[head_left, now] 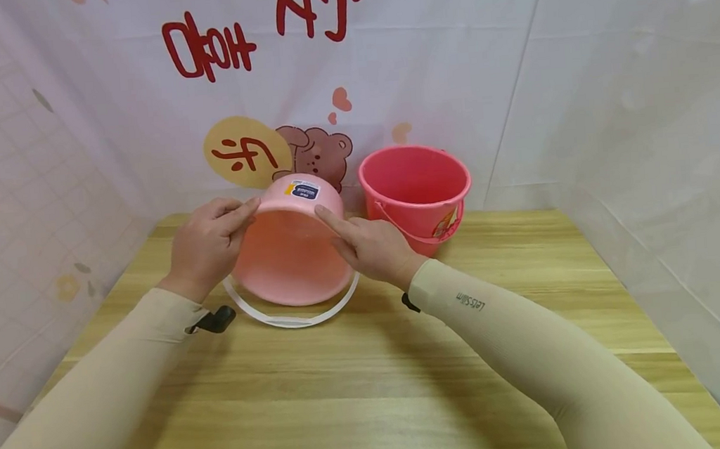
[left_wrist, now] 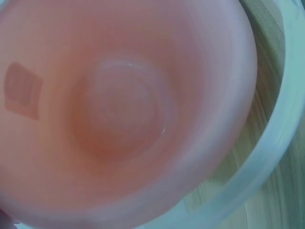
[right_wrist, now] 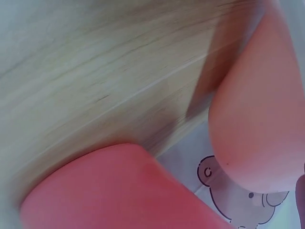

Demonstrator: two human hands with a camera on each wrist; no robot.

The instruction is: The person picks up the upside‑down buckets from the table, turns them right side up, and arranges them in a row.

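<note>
A light pink bucket point(head_left: 291, 258) lies tipped on the table, its mouth facing me, with a label point(head_left: 303, 190) on the upper side. Its white handle point(head_left: 291, 321) curves below the mouth against the table. At the rim's upper left, my left hand point(head_left: 206, 244) grips the edge. My right hand point(head_left: 377, 248) pinches the upper right of the rim, index finger along the outside and thumb beneath. The left wrist view looks into the bucket's hollow point(left_wrist: 124, 109). In the right wrist view the bucket's outer wall point(right_wrist: 259, 114) shows, while the hand is mostly cut off.
A darker pink bucket point(head_left: 419, 209) stands upright just right of my right hand, its pink handle hanging down in front. The wooden table point(head_left: 324, 410) meets a white printed curtain point(head_left: 436, 56) at the back, and hanging sheets flank both sides.
</note>
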